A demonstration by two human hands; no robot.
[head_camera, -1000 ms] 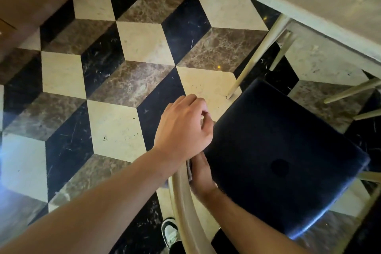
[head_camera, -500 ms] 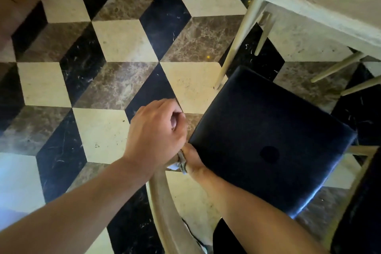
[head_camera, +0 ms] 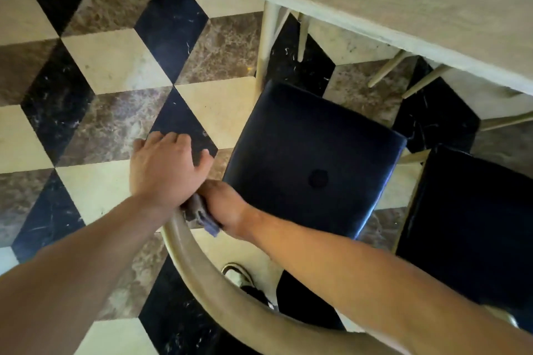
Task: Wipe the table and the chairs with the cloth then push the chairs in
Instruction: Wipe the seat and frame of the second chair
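A chair with a dark padded seat (head_camera: 311, 164) and a curved pale wooden backrest (head_camera: 202, 265) stands in front of the pale wooden table (head_camera: 403, 3), its seat outside the table's edge. My right hand (head_camera: 227, 207) is closed on a grey-blue cloth (head_camera: 202, 217) and presses it against the left end of the backrest. My left hand (head_camera: 167, 167) hovers just above that spot, palm down with its fingers spread, holding nothing. The tip of the backrest is hidden under my left wrist.
A second dark-seated chair (head_camera: 473, 225) stands close on the right, partly under the table. Pale table and chair legs (head_camera: 266, 46) rise beyond the seat. The floor is black, cream and brown marble tiles (head_camera: 115, 60). My shoe (head_camera: 239, 274) shows below the backrest.
My left hand has uncurled from a loose fist to spread fingers and drifted left. The right hand still holds the cloth at the backrest's end, with more cloth showing. The view has swung toward the table.
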